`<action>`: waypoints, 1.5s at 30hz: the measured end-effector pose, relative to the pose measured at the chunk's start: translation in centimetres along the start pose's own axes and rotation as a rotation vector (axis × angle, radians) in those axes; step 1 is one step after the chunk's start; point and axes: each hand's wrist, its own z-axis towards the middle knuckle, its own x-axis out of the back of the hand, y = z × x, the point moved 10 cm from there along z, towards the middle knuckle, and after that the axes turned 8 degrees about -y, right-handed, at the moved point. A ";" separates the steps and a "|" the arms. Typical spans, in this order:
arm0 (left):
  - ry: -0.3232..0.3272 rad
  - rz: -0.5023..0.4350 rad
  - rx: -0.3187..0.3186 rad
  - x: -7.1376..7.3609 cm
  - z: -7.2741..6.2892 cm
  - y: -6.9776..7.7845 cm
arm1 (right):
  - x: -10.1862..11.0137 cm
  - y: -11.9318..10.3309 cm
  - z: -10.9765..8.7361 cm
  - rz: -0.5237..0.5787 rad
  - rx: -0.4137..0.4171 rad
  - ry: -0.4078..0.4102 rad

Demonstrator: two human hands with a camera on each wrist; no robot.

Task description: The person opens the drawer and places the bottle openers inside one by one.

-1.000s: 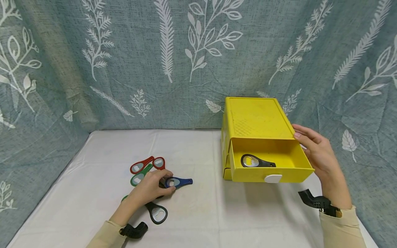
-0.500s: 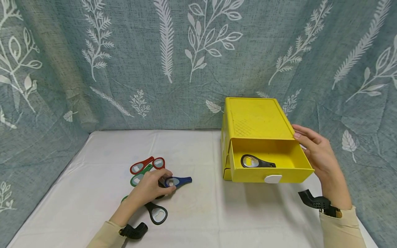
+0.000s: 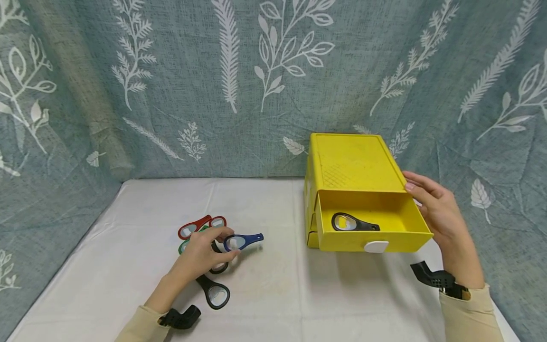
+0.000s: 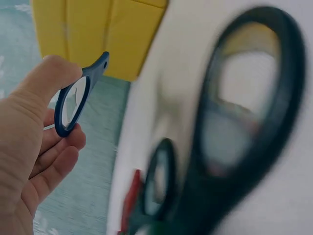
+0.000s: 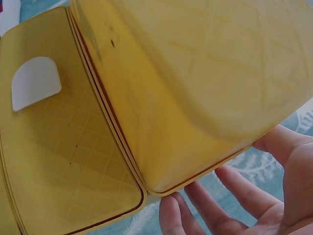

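Note:
My left hand [image 3: 201,254] pinches a blue bottle opener [image 3: 251,239] by its ring end, thumb on one side and fingers on the other. The opener's handle points right, and its shadow falls on the cloth below. Under and around this hand lie red bottle openers [image 3: 197,224], a green one [image 3: 183,246] partly hidden, and black ones [image 3: 209,286]. My right hand [image 3: 442,216] rests against the right side of a yellow drawer box [image 3: 354,161], its fingertips at the edge in the right wrist view. The top drawer [image 3: 337,242] is pulled out with a black bottle opener [image 3: 363,225] inside.
A white tablecloth [image 3: 273,294] covers the table. Behind and beside it hangs a blue-green curtain [image 3: 183,71] with white leaf prints. The pulled-out drawer, with its white handle [image 3: 376,246], juts forward over the table. A lower drawer front [image 5: 63,147] is closed.
My left hand has lifted the blue bottle opener slightly off the pile, uncovering more of a black opener beneath. My right hand and the yellow box have stayed in place.

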 end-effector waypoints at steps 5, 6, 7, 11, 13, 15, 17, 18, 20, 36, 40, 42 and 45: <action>0.065 -0.042 -0.090 2.1 0.7 1.9 | 0.0 0.1 0.1 0.008 -0.009 0.000; 0.071 -0.059 -0.111 2.5 1.0 2.4 | 0.0 0.2 0.1 0.008 -0.010 0.001; 0.077 -0.074 -0.127 2.9 1.3 2.8 | 0.0 0.1 0.1 0.007 -0.010 0.003; 0.102 -0.096 -0.205 4.4 2.5 4.8 | 0.1 0.1 0.1 0.014 -0.014 0.008; 0.112 -0.097 -0.239 5.2 3.2 5.8 | 0.1 -0.1 0.1 0.016 -0.014 0.009; 0.125 -0.100 -0.271 5.8 4.0 6.8 | 0.0 -0.1 0.2 0.018 -0.015 0.009; 0.146 -0.106 -0.308 6.4 4.6 7.8 | 0.0 -0.2 0.1 0.021 -0.013 0.009; 0.159 -0.106 -0.330 6.7 4.9 8.4 | 0.0 -0.1 0.1 0.023 -0.012 0.008; 0.187 -0.105 -0.374 7.1 5.4 9.4 | 0.0 -0.1 0.1 0.026 -0.012 0.008; 0.222 -0.243 -0.391 6.4 10.2 13.9 | 0.0 0.2 0.1 0.002 -0.022 0.027; 0.213 -0.269 -0.401 5.7 11.5 14.9 | 0.1 0.3 0.1 -0.016 -0.029 0.036; 0.204 -0.273 -0.409 5.2 12.1 15.4 | 0.1 0.3 0.1 -0.026 -0.028 0.036; 0.183 -0.279 -0.423 4.3 13.1 16.2 | 0.1 0.2 0.1 -0.030 -0.021 0.035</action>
